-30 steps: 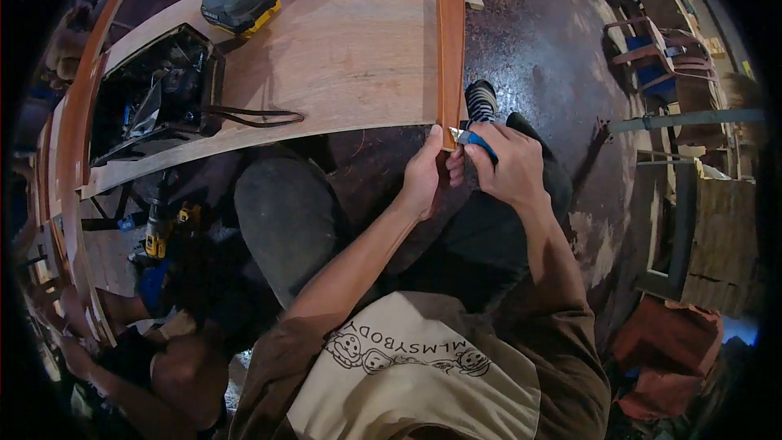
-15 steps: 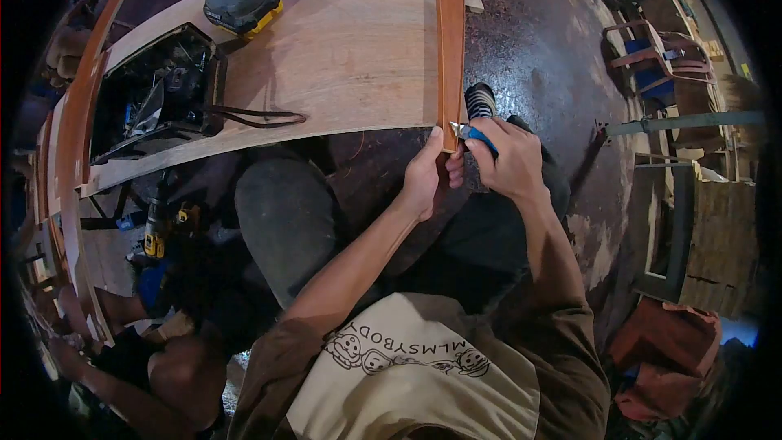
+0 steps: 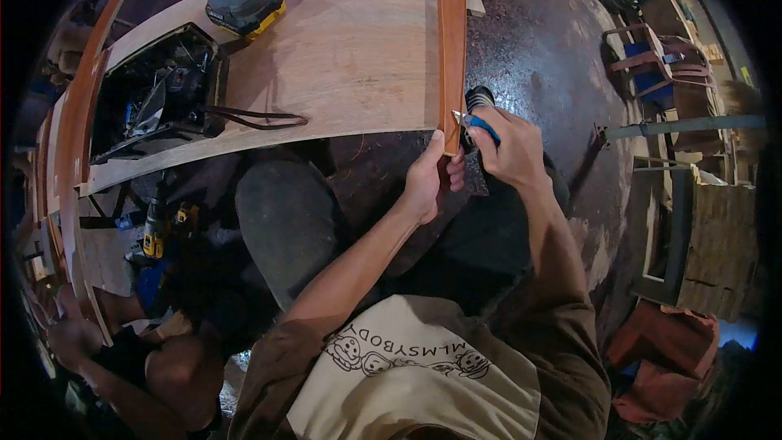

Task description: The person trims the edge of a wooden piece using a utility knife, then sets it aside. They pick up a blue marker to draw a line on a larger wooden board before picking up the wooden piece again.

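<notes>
From the head camera, the reddish-brown wooden strip [image 3: 450,49] lies lengthwise across the right end of a pale plywood sheet [image 3: 350,49] that serves as the surface. The strip's far end reaches almost to the sheet's far edge, and its near end sticks out just past the near edge. The left hand [image 3: 425,179] is clenched around that overhanging end, thumb on top. The right hand [image 3: 509,151] is wrapped tight around a blue-handled knife [image 3: 481,124], whose short metal blade touches the strip's right edge near its near end. The strip is flat, narrow, smooth and straight-sided; the sheet is matte, with faint grain. Right of the strip only a thin margin of sheet is left before the dark, speckled, glossy floor [image 3: 538,41] opens wide. To the left, the middle of the sheet is bare up to a black open tool case [image 3: 159,90], with a thin dark strap [image 3: 261,120] looping out of it. At the far edge stands a drill's yellow-and-black battery base [image 3: 244,4]. Long curved wooden slats [image 3: 81,114] crowd the left side, and another person's hand [image 3: 69,338] is low down beside them.
</notes>
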### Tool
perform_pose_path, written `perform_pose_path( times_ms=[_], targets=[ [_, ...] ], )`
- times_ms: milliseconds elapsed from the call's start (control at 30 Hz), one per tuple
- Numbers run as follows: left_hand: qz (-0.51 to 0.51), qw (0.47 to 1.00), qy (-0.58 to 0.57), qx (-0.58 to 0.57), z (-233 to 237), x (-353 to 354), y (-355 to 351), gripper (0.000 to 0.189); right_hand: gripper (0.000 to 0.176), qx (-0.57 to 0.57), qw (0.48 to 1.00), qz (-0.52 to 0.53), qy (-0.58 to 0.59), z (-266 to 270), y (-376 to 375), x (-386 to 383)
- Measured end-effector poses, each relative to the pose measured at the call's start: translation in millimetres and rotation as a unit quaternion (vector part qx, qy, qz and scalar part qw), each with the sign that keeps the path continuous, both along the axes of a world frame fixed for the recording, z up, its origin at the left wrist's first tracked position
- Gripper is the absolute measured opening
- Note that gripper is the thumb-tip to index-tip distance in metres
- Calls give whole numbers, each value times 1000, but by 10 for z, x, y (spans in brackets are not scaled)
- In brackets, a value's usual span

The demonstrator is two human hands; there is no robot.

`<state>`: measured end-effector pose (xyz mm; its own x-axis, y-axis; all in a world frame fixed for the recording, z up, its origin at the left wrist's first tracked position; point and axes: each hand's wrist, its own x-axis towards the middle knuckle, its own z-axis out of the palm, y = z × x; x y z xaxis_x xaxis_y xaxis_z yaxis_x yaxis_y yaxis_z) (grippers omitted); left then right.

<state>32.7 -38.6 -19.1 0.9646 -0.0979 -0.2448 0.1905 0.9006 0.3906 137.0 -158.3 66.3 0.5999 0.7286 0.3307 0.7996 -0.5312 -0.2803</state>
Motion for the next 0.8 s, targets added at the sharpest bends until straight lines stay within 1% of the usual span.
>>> perform_pose_path(
  times_ms=[167,267,333,433,467,500,567,600,667,700,767,800],
  targets=[
    [-1,1000,-11,-12,-21,8,6,53,16,3,1000,9,-10,-25,7,61],
    [3,1000,-8,-3,-15,-3,4,53,16,-1,1000,-2,2,-9,20,64],
    [6,1000,-13,-7,-7,-7,-1,52,18,-12,1000,-25,-10,-20,29,131],
    [0,1000,10,-11,31,-45,2,52,21,-19,998,-52,-19,-62,43,371],
    [-13,1000,-1,0,26,-131,-61,53,26,-9,997,-79,-14,-95,-5,553],
    [-26,999,-14,16,25,-184,-65,53,26,-4,997,-78,-15,-93,-21,740],
    [-19,1000,-9,1,26,-163,-13,53,31,-19,985,-155,73,-102,-94,1002],
    [-20,1000,-5,-5,20,-139,16,54,31,-21,985,-157,74,-148,-114,1051],
    [-24,1000,-2,-12,27,-114,43,54,34,43,971,-209,105,-243,-186,1121],
    [-18,1000,-10,-17,40,-119,52,55,34,43,971,-211,106,-244,-209,1094],
    [-17,999,-18,-20,46,-125,59,55,37,85,961,-194,178,-275,-262,985],
    [-9,1000,-26,-10,47,-119,47,55,37,86,960,-197,178,-284,-285,910]
  ],
)
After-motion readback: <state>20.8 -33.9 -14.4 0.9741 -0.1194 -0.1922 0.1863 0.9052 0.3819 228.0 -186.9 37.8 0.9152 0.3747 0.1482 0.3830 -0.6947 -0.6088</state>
